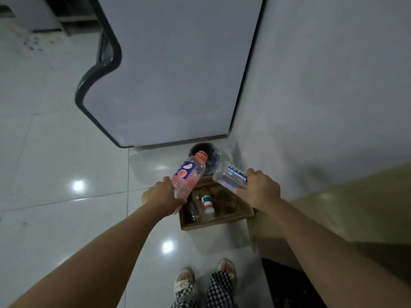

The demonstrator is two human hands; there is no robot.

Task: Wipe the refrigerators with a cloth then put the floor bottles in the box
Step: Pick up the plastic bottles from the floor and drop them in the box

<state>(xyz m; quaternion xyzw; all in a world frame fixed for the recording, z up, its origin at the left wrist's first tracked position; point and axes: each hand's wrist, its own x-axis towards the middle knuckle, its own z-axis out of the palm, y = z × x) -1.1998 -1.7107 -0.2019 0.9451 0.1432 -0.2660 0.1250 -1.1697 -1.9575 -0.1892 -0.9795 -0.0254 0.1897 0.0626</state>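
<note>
- The cardboard box (216,223) sits open on the tiled floor (66,152), just in front of the refrigerator (173,70) and beside the wall; it already holds a few bottles, among them a small white bottle with a red-and-green label (208,204) and a clear one (194,211) lying next to it.
- The left hand (161,196) has its fingers wrapped round the lower body of a pink-labelled bottle with an orange cap (189,174), held tilted above the box's left edge.
- The right hand (260,188) grips a clear bottle with a blue-and-white label (231,176), held on its side above the box's far right corner.
- Both bottles are in the air over the box, not yet inside, so the bottle-collecting step looks to be underway and well along.
- No loose bottle shows on the visible floor; a dark round container (205,157) stands behind the box, and whether it counts as a task item I cannot tell.
- No cloth is in view, and both hands are busy with bottles, so the wiping seems finished, though the refrigerator's surface gives no sure sign.
- What is left, as I judge it: lower or drop these two bottles in, then check the unseen floor for more.
</note>
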